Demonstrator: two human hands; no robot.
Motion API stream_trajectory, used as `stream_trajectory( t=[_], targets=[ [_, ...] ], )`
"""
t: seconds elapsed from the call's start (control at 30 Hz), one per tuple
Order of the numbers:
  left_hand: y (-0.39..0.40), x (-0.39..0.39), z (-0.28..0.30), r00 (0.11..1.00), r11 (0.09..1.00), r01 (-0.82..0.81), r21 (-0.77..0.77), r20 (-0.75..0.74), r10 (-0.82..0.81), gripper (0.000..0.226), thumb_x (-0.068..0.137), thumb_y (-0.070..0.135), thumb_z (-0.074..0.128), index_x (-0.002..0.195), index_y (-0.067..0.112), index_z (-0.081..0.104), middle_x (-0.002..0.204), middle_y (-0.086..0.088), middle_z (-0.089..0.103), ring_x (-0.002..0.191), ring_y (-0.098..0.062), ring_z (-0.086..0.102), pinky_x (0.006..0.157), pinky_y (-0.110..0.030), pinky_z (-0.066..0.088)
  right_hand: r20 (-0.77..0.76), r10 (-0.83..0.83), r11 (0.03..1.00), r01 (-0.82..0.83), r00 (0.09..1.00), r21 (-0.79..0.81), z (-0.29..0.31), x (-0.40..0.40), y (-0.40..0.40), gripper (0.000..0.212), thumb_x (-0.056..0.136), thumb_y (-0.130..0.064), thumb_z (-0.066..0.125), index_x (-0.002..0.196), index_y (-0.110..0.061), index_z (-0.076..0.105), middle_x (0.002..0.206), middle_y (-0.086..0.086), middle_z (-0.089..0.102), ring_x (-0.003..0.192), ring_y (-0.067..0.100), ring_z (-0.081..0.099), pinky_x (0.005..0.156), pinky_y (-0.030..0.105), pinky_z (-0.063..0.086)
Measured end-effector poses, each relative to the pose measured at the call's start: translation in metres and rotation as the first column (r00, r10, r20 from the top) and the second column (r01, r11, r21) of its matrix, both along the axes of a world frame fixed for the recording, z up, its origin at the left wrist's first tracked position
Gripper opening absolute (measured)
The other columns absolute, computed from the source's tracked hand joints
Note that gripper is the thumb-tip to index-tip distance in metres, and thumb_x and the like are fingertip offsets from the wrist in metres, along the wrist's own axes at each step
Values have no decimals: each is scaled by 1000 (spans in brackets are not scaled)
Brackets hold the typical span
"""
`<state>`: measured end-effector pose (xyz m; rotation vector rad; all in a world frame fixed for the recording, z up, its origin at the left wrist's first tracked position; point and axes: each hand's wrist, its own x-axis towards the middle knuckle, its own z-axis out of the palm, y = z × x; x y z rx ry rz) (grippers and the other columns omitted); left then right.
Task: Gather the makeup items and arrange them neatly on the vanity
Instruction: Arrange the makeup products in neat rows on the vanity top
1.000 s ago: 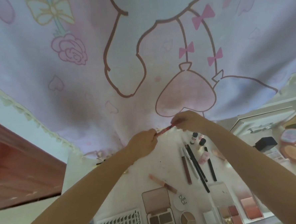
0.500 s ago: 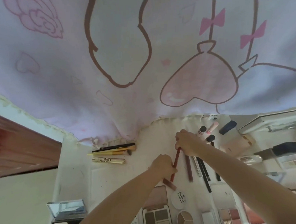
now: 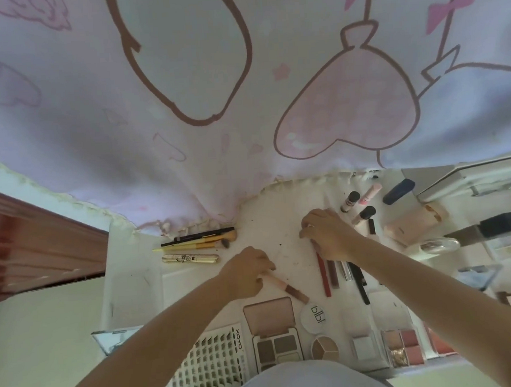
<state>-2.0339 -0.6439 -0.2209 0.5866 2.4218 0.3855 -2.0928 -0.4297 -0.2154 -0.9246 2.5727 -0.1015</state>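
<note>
Head view. The white vanity top carried the makeup items, with a pink printed curtain hanging along its far edge.

The left hand lay near the centre of the top, fingers curled round the pale end of a pink lip gloss tube. The tube lay flat on the surface, its brown end pointing toward the near edge.

The right hand rested farther back and to the right, fingers bent down over the far end of a red pencil. Whether it gripped the pencil or only pressed on it could not be told. The pencil lay at the left of a row of dark liner pencils, all pointing from far edge to near edge.

Near the far edge to the left lay two brushes and a gold mascara tube, parallel to each other.

Along the near edge stood a lash tray, an open brown eyeshadow palette, a round white compact and a pink blush palette.

Toward the far right corner lay small black-capped bottles and a dark blue tube.
</note>
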Motion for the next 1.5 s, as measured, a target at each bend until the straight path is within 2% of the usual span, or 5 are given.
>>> stream_trajectory(
  t=[0.43,0.83,1.13,1.37,1.5],
  targets=[
    [-1,0,8,998,999,-5,-40,-57,3,31,96,20,37,119,7,54,117,-12,53,112,-25,46,90,-32,37,192,-230,970,240,954,-34,-1,71,-27,26,94,-21,39,110,-7,53,107,9,57,99,23,53,82,28,39],
    [5,-14,124,825,985,-89,147,-543,155,36,99,33,24,104,7,48,88,-11,62,77,-28,58,62,-28,34,324,-555,395,585,766,-708,130,27,-47,27,94,-4,31,80,-23,43,50,-3,34,31,3,35,34,11,26],
    [-4,-25,229,952,797,-306,521,186,245,35,97,28,34,64,21,43,52,11,36,35,2,30,40,-8,26,-277,-422,491,-39,863,-870,212,30,-41,21,89,-10,35,88,3,52,52,-22,31,43,-7,48,37,1,27],
    [-1,-36,252,881,891,-118,438,-368,297,10,94,27,42,90,19,40,61,8,40,50,-4,34,44,-8,33,348,-438,238,480,829,-844,233,7,-39,34,94,-26,42,65,-12,53,31,-9,39,30,3,33,38,16,29],
    [-2,-38,255,857,853,-113,509,-384,343,7,95,22,42,88,20,43,63,10,45,55,-5,41,51,-9,36,329,-266,169,380,906,-909,243,10,-32,24,91,0,45,76,-13,57,53,-3,53,46,4,50,50,19,43]
  ],
)
